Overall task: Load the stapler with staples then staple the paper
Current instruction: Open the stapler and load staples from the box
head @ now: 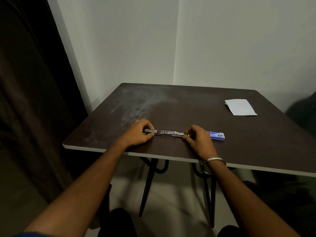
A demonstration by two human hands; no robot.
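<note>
A metal stapler (pixel 168 133) with yellow trim lies swung fully flat on the dark table (pixel 239 144), its shiny inner track facing up. My left hand (pixel 139 134) grips its left end and my right hand (pixel 199 139) pinches its right end. A small blue staple box (pixel 217 135) rests just right of my right hand. A folded white paper (pixel 240 107) lies at the far right of the table. Whether staples sit in the track is too small to tell.
The table stands in a corner between white walls, with a dark curtain (pixel 34 100) on the left. Black metal legs (pixel 147 185) show under the near edge. A dark blurred shape (pixel 302 113) sits at the right edge.
</note>
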